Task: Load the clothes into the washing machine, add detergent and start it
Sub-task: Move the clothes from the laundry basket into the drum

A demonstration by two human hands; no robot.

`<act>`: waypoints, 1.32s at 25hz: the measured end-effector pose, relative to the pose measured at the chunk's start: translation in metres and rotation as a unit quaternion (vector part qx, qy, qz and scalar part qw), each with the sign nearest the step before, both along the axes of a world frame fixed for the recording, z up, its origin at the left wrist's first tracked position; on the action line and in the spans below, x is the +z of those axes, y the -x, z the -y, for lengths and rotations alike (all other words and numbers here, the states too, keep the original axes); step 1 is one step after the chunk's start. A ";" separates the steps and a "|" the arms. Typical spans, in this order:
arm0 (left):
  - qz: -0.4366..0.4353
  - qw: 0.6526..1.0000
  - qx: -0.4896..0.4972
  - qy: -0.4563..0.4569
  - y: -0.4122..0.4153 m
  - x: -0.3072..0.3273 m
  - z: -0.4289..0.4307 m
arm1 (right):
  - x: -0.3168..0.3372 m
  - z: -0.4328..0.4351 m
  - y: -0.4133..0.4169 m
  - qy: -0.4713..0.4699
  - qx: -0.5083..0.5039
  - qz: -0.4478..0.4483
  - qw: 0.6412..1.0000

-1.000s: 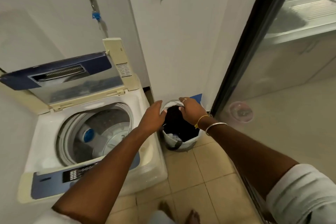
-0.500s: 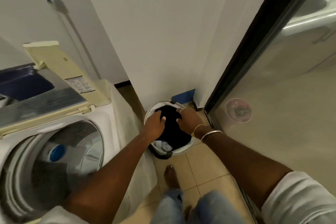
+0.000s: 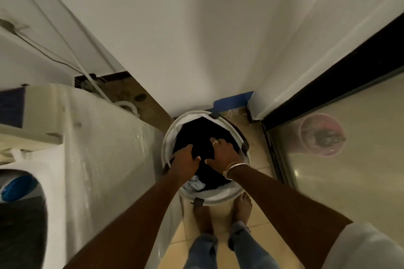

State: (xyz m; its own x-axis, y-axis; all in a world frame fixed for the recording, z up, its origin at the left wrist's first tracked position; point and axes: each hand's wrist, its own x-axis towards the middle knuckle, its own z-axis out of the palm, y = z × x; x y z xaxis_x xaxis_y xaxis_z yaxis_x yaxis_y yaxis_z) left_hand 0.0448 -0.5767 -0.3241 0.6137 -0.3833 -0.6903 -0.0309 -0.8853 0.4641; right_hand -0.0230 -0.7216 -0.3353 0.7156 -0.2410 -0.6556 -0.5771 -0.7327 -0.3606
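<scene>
- The laundry basket (image 3: pixel 220 197) stands on the tiled floor (image 3: pixel 260 159), and all places here are given from it. It holds the task's things: black clothes (image 3: pixel 196 135) fill most of it, and a light blue cloth (image 3: pixel 194 184) shows at its near edge.
- Both hands are inside the basket, on top of the black clothes. The left hand (image 3: pixel 184 160) is by the left rim and the right hand (image 3: pixel 223 153) is just beside it, toward the middle.
- The fingers of both hands lie spread over the dark fabric and are a little bent. I cannot tell if they already pinch it – the cloth is too dark to show folds.
- I think two hands are used so that a big bundle comes up at once, not piece by piece.
- The washing machine (image 3: pixel 98 137) is directly left of the basket, almost touching. Its drum (image 3: pixel 21 225) is open farther left, so the carry should be short.
- The person's bare feet (image 3: pixel 242 205) are just behind the basket, close for bending over it.
- Right of the basket is a glass door (image 3: pixel 349 192), with a pink bowl (image 3: pixel 321 135) behind the glass.
- No clothes can be seen in the drum – loading seems at its beginning.
</scene>
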 end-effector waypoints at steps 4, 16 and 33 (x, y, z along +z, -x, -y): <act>-0.010 0.994 -0.082 -0.072 -0.019 -0.083 0.019 | -0.091 0.013 -0.018 0.009 -0.025 -0.041 0.999; 0.101 0.994 -0.021 0.046 -0.035 -0.199 0.029 | -0.190 0.015 -0.028 0.022 -0.057 0.062 0.996; 0.153 0.976 0.008 0.155 -0.028 0.218 -0.032 | 0.221 -0.031 0.007 -0.052 -0.125 0.270 0.953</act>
State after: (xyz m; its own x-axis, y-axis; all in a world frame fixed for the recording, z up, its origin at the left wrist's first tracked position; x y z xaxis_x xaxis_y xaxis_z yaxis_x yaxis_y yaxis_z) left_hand 0.0725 -0.5450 -0.1064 0.7806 -0.5337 -0.3254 -0.1979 -0.7048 0.6813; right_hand -0.0300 -0.6906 -0.1139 0.8847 -0.4010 -0.2378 -0.4382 -0.5408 -0.7180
